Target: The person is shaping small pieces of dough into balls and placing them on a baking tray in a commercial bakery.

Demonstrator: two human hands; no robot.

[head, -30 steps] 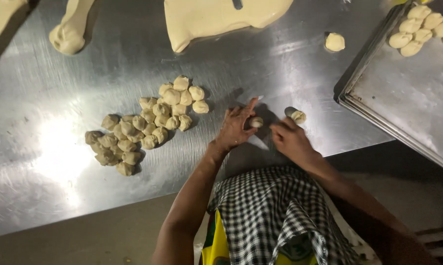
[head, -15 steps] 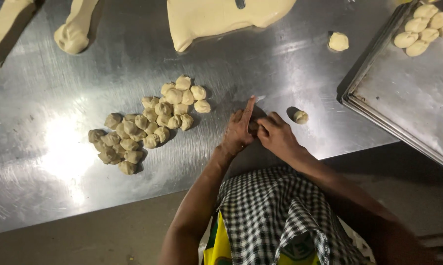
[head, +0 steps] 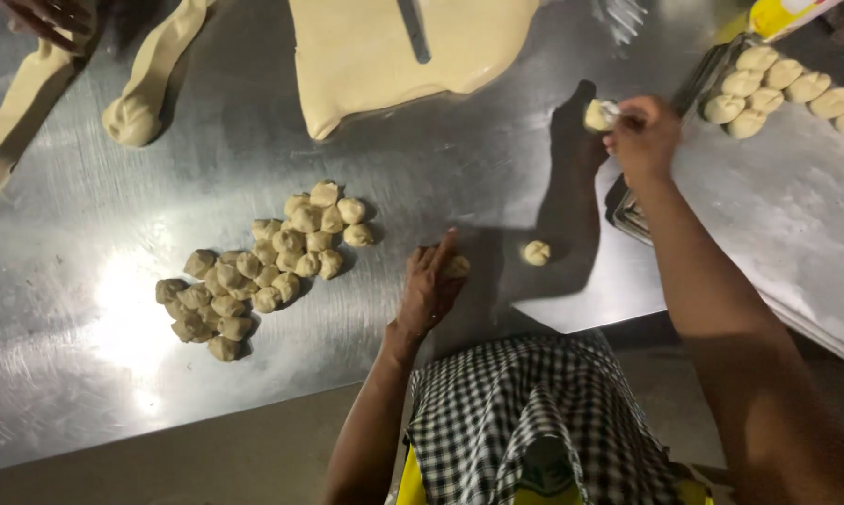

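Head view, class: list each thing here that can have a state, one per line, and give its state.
Left hand: flat on the table, a dough ball under its fingers.
Right hand: raised, pinching a dough ball.
Loose ball: lying alone on the table.
Dough pile: heaped, untouched.
Tray: partly filled, balls in a row.
Dough sheet: spread flat.
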